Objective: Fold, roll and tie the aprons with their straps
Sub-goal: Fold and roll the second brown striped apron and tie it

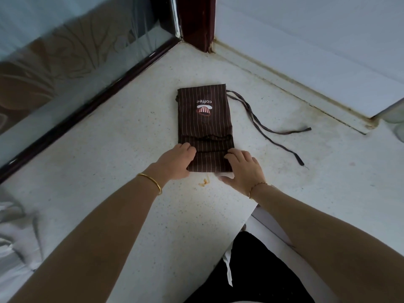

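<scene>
Nearest to me: my two bare forearms (105, 237) reach forward from the bottom corners, with a black garment (251, 270) below them at the lower edge. There is a gold bangle (153, 182) on the left wrist and a thin bracelet (255, 188) on the right.

Left hand (177, 161): at the near left corner of the apron (204, 119). The fingers are curled over the top of the cloth and the thumb is at its edge, gripping it.

Right hand (244, 169): at the near right corner. The fingers are bent down onto the cloth and the thumb is at the near hem, also gripping. The hands are apart, with the width of the folded cloth between them.

Apron: brown with thin pale stripes, folded into a long narrow strip. It lies flat on the speckled white counter (109, 171) and runs straight away from me. A fold edge crosses it just beyond my fingertips. A coffee-cup emblem (204, 108) with the word "coffee" sits on the far half and reads upside down from my side.

Straps (258, 123): they leave the far right corner of the strip and trail right and back toward me across the counter. The ends are loose and well apart from both hands.

Other things: a small orange speck (203, 182) lies on the counter just beside the near hem, between my wrists. A glass panel (65, 51) with a leaf pattern stands on the left. A dark red post (196, 22) fills the far corner, and a white ledge (306, 84) runs along the right.
</scene>
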